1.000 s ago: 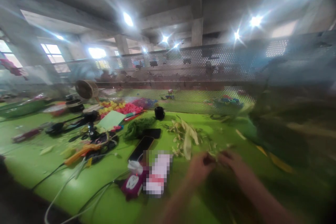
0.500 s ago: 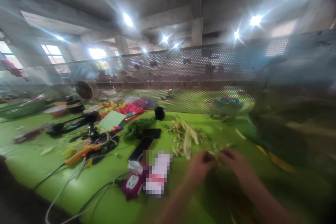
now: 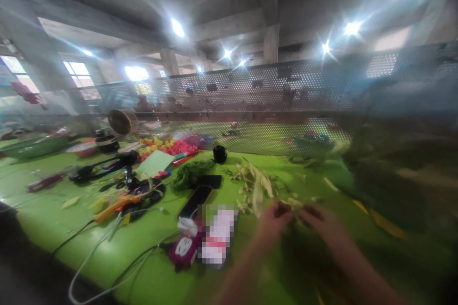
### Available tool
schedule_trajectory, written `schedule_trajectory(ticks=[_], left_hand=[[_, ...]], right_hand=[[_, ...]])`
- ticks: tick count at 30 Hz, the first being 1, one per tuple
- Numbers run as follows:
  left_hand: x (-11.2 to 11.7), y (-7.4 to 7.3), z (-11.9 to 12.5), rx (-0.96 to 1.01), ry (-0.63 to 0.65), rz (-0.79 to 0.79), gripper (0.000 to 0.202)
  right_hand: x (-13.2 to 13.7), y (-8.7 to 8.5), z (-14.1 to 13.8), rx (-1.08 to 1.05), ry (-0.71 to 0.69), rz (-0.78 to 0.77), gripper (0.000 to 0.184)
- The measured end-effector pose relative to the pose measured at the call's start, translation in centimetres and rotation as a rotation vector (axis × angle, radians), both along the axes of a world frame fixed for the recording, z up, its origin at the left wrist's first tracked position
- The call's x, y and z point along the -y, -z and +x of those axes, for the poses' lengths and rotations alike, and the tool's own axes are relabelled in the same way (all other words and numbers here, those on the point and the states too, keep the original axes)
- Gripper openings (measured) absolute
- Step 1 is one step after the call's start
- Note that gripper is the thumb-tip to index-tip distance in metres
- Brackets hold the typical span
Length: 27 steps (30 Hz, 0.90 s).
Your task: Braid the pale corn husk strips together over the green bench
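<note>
My left hand [image 3: 274, 224] and my right hand [image 3: 318, 221] meet over the green table [image 3: 143, 267], fingertips almost touching. Both are closed in a pinch. What they grip is small and blurred, so I cannot make it out. Just beyond the fingers, small pale scraps [image 3: 293, 201] show. Close to my left hand lies a heap of pale yellow-green strips and leaf-like pieces [image 3: 258, 186], with one long strip draped toward me.
A phone [image 3: 195, 201], a purple tissue pack [image 3: 185, 250] and an orange-handled tool [image 3: 116, 206] with cords lie to the left. A black cup [image 3: 219, 154] stands near the perforated screen [image 3: 250, 95]. A large dark translucent bag [image 3: 390, 167] bulges at right.
The view has shifted slightly, so the whole scene sits a little farther right. My hands stay together in the same place, fingers still pinched.
</note>
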State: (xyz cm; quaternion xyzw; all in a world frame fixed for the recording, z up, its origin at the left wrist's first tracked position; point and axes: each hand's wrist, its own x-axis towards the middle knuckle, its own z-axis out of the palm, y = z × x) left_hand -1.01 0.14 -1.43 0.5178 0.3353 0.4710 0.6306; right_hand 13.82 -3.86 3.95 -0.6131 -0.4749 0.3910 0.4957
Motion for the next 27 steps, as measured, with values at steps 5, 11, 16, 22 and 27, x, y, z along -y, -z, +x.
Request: schedule_trajectory(ticks=[5, 11, 16, 22, 27], left_hand=[[0.1, -0.5, -0.2, -0.055, 0.004, -0.012, 0.046], [-0.3, 0.1, -0.2, -0.081, 0.013, 0.046, 0.041], [-0.5, 0.6, -0.1, -0.066, -0.053, -0.017, 0.043], [-0.8, 0.6, -0.1, 0.027, -0.065, -0.037, 0.046], [-0.8, 0.5, 0.0, 0.024, -0.077, -0.031, 0.048]], right_hand=[[-0.3, 0.2, 0.1, 0.071, -0.005, -0.003, 0.028], [-0.1, 0.1, 0.2, 0.106, -0.019, -0.008, 0.028], [-0.1, -0.1, 0.1, 0.09, -0.039, 0.0, 0.031], [-0.1, 0.9, -0.4, 0.063, -0.113, -0.003, 0.034], [-0.1, 2.2, -0.6, 0.102, -0.176, 0.013, 0.032]])
